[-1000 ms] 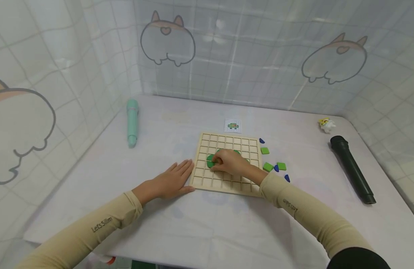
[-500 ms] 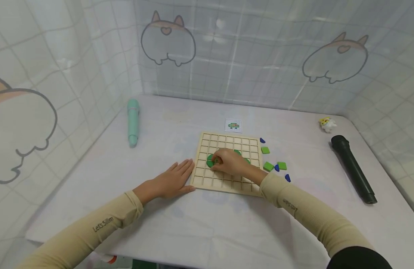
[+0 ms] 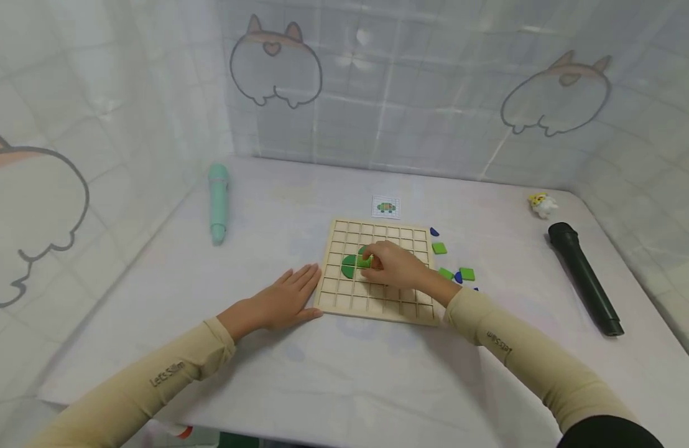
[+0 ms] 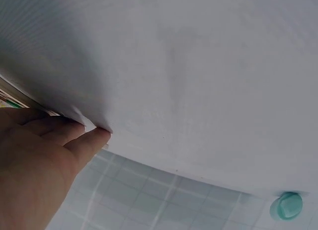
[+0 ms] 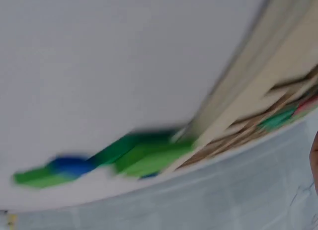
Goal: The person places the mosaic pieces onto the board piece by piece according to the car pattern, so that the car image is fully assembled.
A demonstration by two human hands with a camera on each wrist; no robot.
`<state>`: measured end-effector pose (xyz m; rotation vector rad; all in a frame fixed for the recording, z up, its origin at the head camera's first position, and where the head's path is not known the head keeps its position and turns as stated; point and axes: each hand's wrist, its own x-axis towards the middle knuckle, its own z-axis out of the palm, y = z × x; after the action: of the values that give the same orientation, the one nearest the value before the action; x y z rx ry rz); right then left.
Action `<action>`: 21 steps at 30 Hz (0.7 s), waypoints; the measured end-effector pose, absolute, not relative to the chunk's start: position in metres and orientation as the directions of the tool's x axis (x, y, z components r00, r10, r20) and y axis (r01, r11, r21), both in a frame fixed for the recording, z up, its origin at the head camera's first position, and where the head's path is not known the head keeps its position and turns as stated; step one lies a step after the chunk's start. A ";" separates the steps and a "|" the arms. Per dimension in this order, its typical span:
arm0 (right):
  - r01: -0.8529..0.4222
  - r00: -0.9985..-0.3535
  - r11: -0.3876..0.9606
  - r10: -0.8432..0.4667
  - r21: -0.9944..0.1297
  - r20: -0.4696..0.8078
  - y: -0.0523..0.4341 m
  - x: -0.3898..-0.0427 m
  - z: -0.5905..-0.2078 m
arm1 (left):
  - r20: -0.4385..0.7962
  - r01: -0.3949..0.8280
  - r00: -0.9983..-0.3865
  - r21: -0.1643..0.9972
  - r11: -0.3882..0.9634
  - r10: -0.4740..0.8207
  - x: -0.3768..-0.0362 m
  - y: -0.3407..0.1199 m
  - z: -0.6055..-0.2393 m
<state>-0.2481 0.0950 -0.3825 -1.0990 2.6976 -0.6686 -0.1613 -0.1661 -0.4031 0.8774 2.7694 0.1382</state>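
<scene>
A wooden grid board [image 3: 350, 298] lies in the middle of the table with green pieces [image 3: 349, 266] set in its cells. My right hand [image 3: 392, 264] is over the board and pinches a small green piece [image 3: 365, 261] at its fingertips, just above the placed ones. My left hand [image 3: 283, 302] lies flat on the table, fingers straight, touching the board's left edge. In the left wrist view the fingers [image 4: 74, 140] rest on the tabletop. The right wrist view is blurred and shows loose green tiles [image 5: 144, 155] beside the board's edge.
Loose green squares [image 3: 459, 272] and blue drop-shaped pieces [image 3: 434, 232] lie right of the board. A picture card [image 3: 386, 207] sits behind it. A teal microphone [image 3: 217, 202] lies at the left, a black microphone [image 3: 584, 278] at the right, a small toy [image 3: 541, 203] far right.
My right hand has shifted slightly back and right over the board, and the small green piece now shows at its fingertips. The left hand has stayed put.
</scene>
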 end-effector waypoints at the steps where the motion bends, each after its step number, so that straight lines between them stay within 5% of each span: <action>1: -0.627 -0.726 0.643 -0.687 -0.440 0.031 0.102 -0.249 -0.380 | -0.191 0.555 -0.794 0.157 0.817 0.577 -0.162 -0.166 -0.403; 21: -0.460 -0.858 0.785 -0.513 -0.416 -0.020 0.276 -0.250 -0.383 | -0.195 0.551 -0.794 0.172 0.817 0.576 -0.163 -0.165 -0.402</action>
<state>-0.2502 0.2756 -0.3831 -0.7787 2.8420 -0.6107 -0.1631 -0.1654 -0.4020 0.8710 2.7629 0.1558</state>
